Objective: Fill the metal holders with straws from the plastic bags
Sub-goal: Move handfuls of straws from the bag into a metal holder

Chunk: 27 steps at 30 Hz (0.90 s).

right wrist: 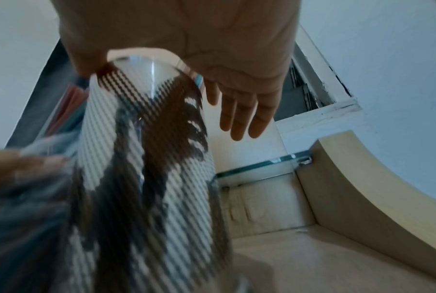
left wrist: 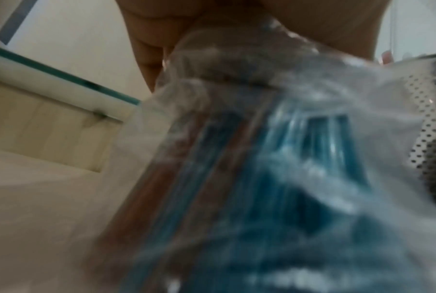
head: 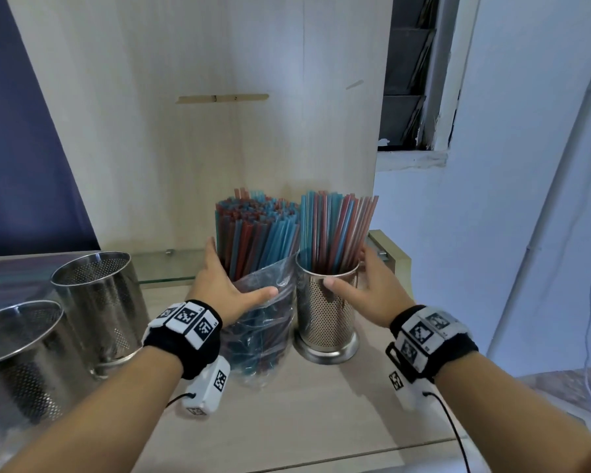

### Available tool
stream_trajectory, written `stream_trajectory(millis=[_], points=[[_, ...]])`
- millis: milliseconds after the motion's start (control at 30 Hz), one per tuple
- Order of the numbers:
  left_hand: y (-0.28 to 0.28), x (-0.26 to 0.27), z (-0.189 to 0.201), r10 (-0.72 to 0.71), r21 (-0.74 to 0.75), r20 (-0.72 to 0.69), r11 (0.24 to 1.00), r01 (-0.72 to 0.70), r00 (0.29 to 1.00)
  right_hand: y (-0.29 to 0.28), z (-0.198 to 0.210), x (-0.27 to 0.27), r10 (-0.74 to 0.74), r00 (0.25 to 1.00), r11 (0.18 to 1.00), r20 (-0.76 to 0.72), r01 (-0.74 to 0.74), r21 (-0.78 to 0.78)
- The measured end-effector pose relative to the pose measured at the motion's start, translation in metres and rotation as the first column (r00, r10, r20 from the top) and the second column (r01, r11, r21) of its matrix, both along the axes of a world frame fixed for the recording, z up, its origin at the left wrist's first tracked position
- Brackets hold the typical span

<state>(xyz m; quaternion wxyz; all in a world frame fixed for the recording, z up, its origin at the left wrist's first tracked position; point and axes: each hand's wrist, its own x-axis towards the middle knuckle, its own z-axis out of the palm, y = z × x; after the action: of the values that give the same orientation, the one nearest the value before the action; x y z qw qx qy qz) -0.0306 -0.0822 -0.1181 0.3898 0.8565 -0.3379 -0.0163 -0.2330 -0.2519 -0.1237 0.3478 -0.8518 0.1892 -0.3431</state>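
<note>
While the left hand [head: 224, 285] grips the clear plastic bag of red and blue straws [head: 260, 261], the right hand [head: 365, 290] rests open against the shiny metal holder with tiny holes [head: 326, 319].

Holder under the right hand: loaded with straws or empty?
Loaded. The perforated metal holder stands upright with red and blue straws fanning above its rim; the right hand cups it.

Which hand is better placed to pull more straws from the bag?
Left, probably. The left hand already wraps the bag of straws, while the right hand is spread against the partly filled holder, steadying it.
</note>
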Motion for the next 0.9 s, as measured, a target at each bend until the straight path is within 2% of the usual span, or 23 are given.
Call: stream_trajectory(millis=[167,333,500,567,667,700,800,900], points=[[0.002,0.004,-0.02,0.002,-0.033,0.006,0.999,-0.002,1.0,-0.005,0.052,0.017,0.103,0.992,0.981,-0.072,-0.09,0.171],[0.003,0.003,-0.025,-0.007,-0.092,0.039,0.996,0.011,0.999,-0.013,0.078,0.043,-0.045,0.986,0.99,-0.159,0.065,0.124],[0.004,0.001,-0.025,-0.033,-0.066,0.103,0.997,0.04,0.994,-0.016,0.079,0.052,-0.191,0.972,0.973,-0.135,0.206,0.106],[0.006,0.003,-0.023,-0.078,-0.014,0.141,0.997,0.081,0.987,-0.016,0.082,0.048,-0.166,0.969,0.971,-0.18,0.192,0.139],[0.013,0.009,-0.017,-0.135,0.135,0.208,0.985,0.108,0.969,-0.019,0.083,0.042,-0.076,0.922,0.985,-0.38,0.128,0.113],[0.015,0.01,-0.015,-0.143,0.167,0.227,0.98,0.106,0.963,-0.019,0.082,0.04,-0.082,0.911,0.987,-0.404,0.13,0.093],[0.015,0.012,-0.018,-0.147,0.137,0.24,0.984,0.116,0.96,-0.021,0.08,0.037,-0.118,0.899,0.983,-0.423,0.165,0.077],[0.012,0.013,-0.022,-0.148,0.044,0.183,0.989,0.143,0.972,-0.011,0.078,0.029,0.026,0.899,0.98,-0.438,0.063,0.188]])
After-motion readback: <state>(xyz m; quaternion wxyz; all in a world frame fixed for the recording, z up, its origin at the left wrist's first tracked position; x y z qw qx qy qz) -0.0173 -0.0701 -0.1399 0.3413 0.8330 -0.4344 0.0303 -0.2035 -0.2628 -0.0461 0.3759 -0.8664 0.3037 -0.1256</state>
